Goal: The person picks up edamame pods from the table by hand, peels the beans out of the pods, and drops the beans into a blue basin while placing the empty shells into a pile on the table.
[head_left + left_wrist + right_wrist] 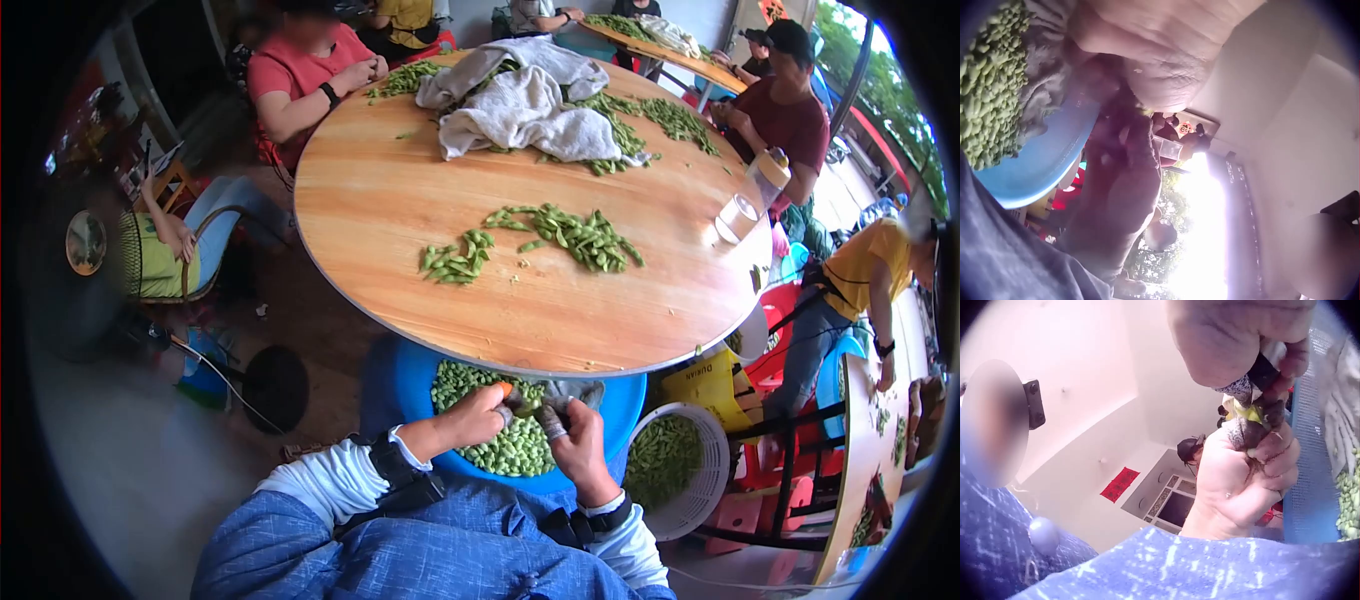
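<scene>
my left hand [468, 418] and right hand [575, 447] are together over the blue basin [622, 402], the fingers of both curled and pinching one soybean pod [1242, 414] between them. the basin, heaped with shelled beans [505, 452], sits just under the edge of the round worktop [560, 310].

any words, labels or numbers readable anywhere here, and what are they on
"DURIAN", as far as it reads, in small print on the yellow bag beside the white basket.
Red paper sign on the wall: marks too blurred to read.
Orange sign at the far end: too small to read.
Nothing else legible.
</scene>
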Demonstrator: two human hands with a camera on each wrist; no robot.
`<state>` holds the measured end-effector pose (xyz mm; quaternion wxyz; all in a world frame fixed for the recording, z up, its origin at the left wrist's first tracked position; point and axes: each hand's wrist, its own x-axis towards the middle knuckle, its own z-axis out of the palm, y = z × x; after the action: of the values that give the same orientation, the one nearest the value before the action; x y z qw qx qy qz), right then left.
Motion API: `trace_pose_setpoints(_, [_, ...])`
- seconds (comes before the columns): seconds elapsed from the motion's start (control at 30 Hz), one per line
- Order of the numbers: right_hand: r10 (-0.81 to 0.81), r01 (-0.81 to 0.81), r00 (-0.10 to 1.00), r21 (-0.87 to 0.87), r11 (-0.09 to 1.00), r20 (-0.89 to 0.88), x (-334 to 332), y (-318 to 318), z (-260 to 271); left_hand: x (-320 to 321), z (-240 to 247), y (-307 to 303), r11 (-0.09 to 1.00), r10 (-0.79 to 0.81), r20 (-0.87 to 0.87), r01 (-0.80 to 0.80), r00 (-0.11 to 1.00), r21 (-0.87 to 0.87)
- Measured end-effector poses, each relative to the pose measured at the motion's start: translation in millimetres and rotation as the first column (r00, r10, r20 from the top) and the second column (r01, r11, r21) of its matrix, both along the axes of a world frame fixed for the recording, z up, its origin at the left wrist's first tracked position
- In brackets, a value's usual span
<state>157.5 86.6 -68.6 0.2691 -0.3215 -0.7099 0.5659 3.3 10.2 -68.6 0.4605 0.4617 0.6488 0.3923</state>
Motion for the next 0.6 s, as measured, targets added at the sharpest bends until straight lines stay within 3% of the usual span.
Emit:
trace_pose_setpoints(0.03, [-0.024, 0.023, 1.000, -0.066, 0.998, -0.017, 0, 2, 0, -3, 4, -1, 1.000, -0.002, 0.066, 0.000, 0.998, 0.031])
trace_pose_setpoints(0.17, [0.131, -0.132, 0.991, -0.006, 0.991, -0.035, -1, -4, 12, 0, 10, -4, 0.995, -0.045, 0.408, 0.004, 0.912, 0.099])
trace_pose_setpoints(0.2, [0.169, -0.179, 0.977, 0.072, 0.981, 0.127, 3, 1, 9, -1, 13, -3, 0.996, -0.071, 0.388, 0.045, 0.919, 0.077])
trace_pose_setpoints(0.3, [0.239, -0.241, 0.971, -0.127, 0.962, -0.032, 2, 9, 8, -4, 13, -1, 0.993, -0.117, 0.383, 0.118, 0.916, 0.021])
trace_pose_setpoints(0.33, [0.276, -0.272, 0.961, -0.113, 0.956, 0.021, 3, 11, 7, -4, 10, -1, 0.991, -0.125, 0.392, 0.134, 0.912, 0.004])
trace_pose_setpoints(0.43, [0.273, -0.271, 0.949, -0.034, 0.962, 0.160, 3, 7, 26, -7, 4, -2, 0.984, -0.166, 0.289, 0.179, 0.943, -0.021])
trace_pose_setpoints(0.6, [0.259, -0.374, 0.904, 0.334, 0.865, 0.341, -3, 7, 17, -10, -4, -1, 0.996, -0.069, 0.480, 0.087, 0.875, -0.016])
